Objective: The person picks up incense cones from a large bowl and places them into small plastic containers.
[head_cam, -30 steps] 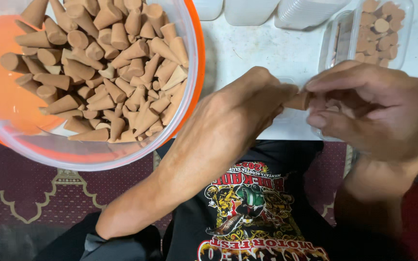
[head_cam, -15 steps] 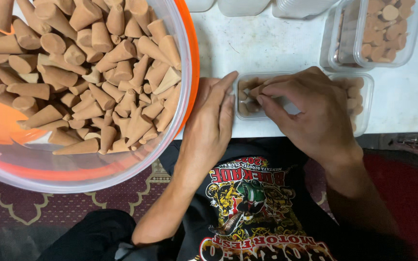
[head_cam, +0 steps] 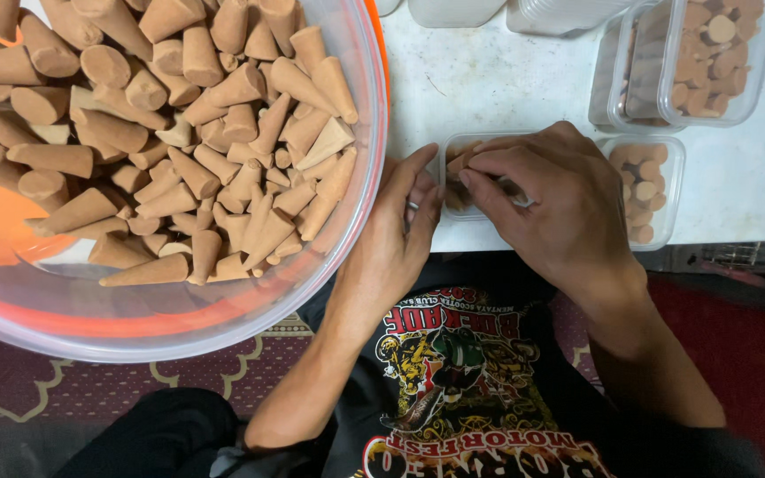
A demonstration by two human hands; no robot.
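I read this as the packing step: right hand (head_cam: 551,208) pinches a brown cone (head_cam: 459,164) into the small clear box (head_cam: 453,142) at centre frame. Left hand (head_cam: 400,235), fingers straight and together, braces the box's left wall. Next move needs the cone seated snug beside the others.

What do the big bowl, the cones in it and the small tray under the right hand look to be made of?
Big bowl: clear glossy plastic, going by the see-through wall, with an orange layer showing behind it. Cones: matte, reddish-brown pressed powder or clay, by their dull, chalky surface; which one is unclear. Small tray under the right hand: thin clear plastic with rounded corners.
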